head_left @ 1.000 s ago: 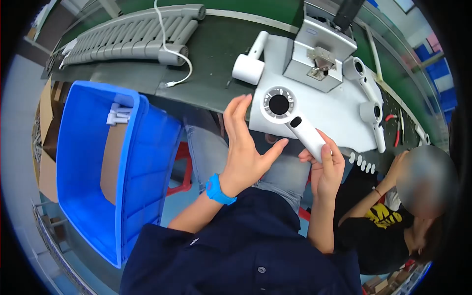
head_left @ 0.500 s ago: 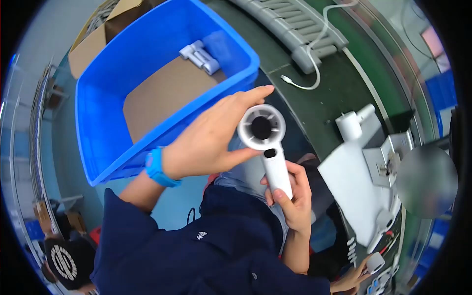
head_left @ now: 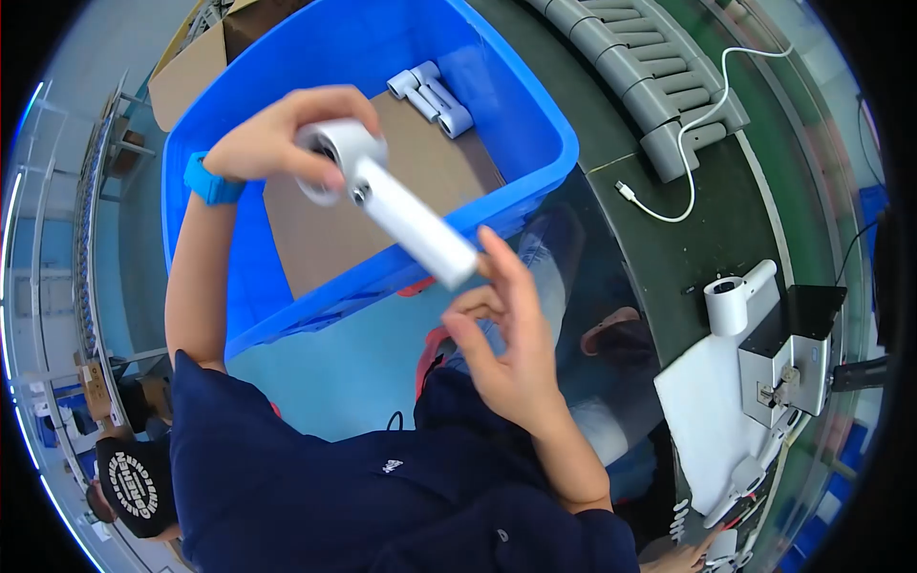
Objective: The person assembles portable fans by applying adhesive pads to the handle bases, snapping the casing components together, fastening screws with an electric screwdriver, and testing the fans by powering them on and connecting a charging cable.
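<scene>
The left hand (head_left: pixel 277 134) has its fingers and thumb closed around the round head of a white handheld device (head_left: pixel 409 222), whose handle slants across the near rim of a blue bin (head_left: pixel 521 124). The right hand (head_left: pixel 516 363), fingers parted and loosely curved, is at the handle's end (whether a fingertip touches it, I cannot tell). Brown cardboard (head_left: pixel 325 239) lines the bin's bottom; white pieces (head_left: pixel 453 120) lie near its tabletop (head_left: pixel 669 258) side. White lettering, hard to read, marks a black cap (head_left: pixel 134 487).
</scene>
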### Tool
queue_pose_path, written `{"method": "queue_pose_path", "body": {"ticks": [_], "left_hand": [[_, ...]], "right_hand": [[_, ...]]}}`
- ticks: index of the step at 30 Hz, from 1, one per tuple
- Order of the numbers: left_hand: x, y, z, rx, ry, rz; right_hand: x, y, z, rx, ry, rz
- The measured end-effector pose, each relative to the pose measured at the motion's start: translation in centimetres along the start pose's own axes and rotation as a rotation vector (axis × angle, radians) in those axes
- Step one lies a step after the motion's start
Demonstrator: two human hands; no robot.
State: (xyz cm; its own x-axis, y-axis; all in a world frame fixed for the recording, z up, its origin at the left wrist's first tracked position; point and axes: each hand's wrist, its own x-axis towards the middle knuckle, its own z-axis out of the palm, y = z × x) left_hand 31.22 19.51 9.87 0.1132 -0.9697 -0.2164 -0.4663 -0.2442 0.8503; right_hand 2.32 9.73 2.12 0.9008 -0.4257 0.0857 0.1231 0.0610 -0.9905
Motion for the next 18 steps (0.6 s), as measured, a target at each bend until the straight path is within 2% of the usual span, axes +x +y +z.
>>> {"method": "queue_pose_path", "body": {"ticks": [2, 4, 6, 7, 9, 11, 12, 14, 15, 17, 18], "left_hand": [[-0.4, -3.1, -1.7, -0.189, 0.208, -0.086], [0.1, -6.9, -2.1, -0.261, 0.398, -0.188], [1.4, -12.7, -2.5, -0.058, 0.414, -0.265], [2.3, -15.7, -2.1, -0.111, 0.366, -0.344], [4.5, -21.5, -0.4, 0.053, 0.302, -0.462], [6.5, -25.8, 1.4, 0.282, 0.294, -0.586], [7.2, -26.4, 2.0, 0.282, 0.291, -0.588], [8.6, -27.0, 3.3, 0.085, 0.421, -1.037], [9.0, -28.0, 4.3, 0.086, 0.42, -1.04], [9.1, -30.8, 6.2, -0.272, 0.782, -1.088], [9.4, -32.0, 7.3, -0.268, 0.781, -1.093]], "right_hand": [[-0.7, 0.8, -1.7, 0.131, 0.022, 0.022], [-2.0, 1.1, -3.5, 0.093, 0.131, 0.097], [-3.5, 2.7, -5.5, 0.077, 0.241, 0.184], [-4.0, 3.6, -6.4, 0.074, 0.273, 0.219], [-4.9, 5.4, -7.6, 0.009, 0.348, 0.287], [-5.7, 6.7, -8.3, -0.012, 0.382, 0.328], [-6.1, 7.0, -8.5, 0.01, 0.41, 0.381], [-6.4, 7.6, -8.7, 0.032, 0.439, 0.434], [-6.6, 7.9, -8.6, 0.029, 0.451, 0.444], [-6.3, 8.4, -8.3, 0.039, 0.463, 0.456], [-6.1, 8.5, -8.2, 0.04, 0.454, 0.461]]}}
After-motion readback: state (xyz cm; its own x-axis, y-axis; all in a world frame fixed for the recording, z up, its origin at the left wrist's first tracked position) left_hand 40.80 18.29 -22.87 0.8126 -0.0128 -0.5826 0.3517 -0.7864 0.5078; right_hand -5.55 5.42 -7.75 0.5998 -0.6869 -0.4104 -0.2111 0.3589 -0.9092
